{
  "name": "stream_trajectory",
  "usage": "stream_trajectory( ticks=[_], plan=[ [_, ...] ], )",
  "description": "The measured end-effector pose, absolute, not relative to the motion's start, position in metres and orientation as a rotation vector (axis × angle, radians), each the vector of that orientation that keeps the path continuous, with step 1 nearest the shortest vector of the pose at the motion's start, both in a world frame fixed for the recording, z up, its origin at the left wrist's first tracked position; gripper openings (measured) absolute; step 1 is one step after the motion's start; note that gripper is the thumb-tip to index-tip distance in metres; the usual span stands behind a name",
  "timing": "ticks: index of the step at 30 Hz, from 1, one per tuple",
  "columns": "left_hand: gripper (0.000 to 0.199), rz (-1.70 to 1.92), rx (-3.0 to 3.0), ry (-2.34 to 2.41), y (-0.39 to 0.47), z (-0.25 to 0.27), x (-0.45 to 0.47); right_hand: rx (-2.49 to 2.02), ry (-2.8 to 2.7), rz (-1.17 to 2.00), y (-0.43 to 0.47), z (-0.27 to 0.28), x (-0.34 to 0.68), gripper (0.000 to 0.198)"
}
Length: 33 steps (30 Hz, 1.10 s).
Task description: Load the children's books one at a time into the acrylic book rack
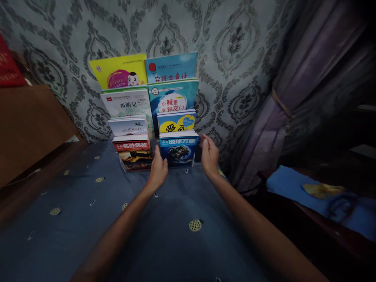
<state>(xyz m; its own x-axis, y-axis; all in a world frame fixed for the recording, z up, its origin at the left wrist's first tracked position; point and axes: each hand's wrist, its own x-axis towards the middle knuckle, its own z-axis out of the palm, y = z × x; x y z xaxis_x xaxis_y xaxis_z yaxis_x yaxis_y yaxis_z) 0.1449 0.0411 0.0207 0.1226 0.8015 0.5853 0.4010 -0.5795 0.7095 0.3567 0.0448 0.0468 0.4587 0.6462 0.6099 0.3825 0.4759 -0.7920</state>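
Observation:
Two columns of books stand upright in stepped rows against the wall. At the front of the right column is a dark blue book (179, 150) with a globe on its cover. My left hand (158, 170) is upright beside its left edge, fingers straight and thumb apart. Along the right edge, my right hand (209, 154) has its fingers stretched toward the books. Whether either hand touches the covers I cannot tell. Left of my left hand stands a red and black book (133, 154). Behind the globe book are a yellow and blue book (176, 122) and a teal book (173, 98).
A blue cloth with pineapple prints (96, 219) covers the surface. Patterned wallpaper (235, 39) rises behind the books. A cardboard box (32, 125) is at the left. Tied purple curtain (261, 129) hangs at right, near a bright blue cloth (288, 184).

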Motion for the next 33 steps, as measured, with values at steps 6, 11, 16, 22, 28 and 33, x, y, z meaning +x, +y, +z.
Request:
stream_trajectory(
  ticks=[6, 11, 16, 22, 28, 33],
  plan=[
    [0.073, 1.299, 2.062, 1.108, 0.023, -0.020, 0.129, -1.300, -1.183, 0.299, 0.026, -0.018, 0.363, 0.048],
    [0.074, 1.297, 2.117, 1.065, 0.023, -0.027, 0.125, -1.321, -1.272, 0.336, 0.023, -0.039, 0.349, 0.048],
    [0.074, 1.280, 2.142, 0.992, 0.025, -0.030, 0.121, -1.317, -1.339, 0.329, 0.024, -0.042, 0.353, 0.047],
    [0.077, 1.261, 2.108, 0.973, 0.025, -0.032, 0.121, -1.325, -1.388, 0.315, 0.022, -0.051, 0.357, 0.051],
    [0.077, 1.274, 2.137, 0.956, 0.028, -0.033, 0.121, -1.333, -1.386, 0.300, 0.022, -0.052, 0.356, 0.051],
    [0.077, 1.291, 2.173, 0.959, 0.027, -0.035, 0.122, -1.362, -1.401, 0.279, 0.022, -0.052, 0.357, 0.052]
  ],
)
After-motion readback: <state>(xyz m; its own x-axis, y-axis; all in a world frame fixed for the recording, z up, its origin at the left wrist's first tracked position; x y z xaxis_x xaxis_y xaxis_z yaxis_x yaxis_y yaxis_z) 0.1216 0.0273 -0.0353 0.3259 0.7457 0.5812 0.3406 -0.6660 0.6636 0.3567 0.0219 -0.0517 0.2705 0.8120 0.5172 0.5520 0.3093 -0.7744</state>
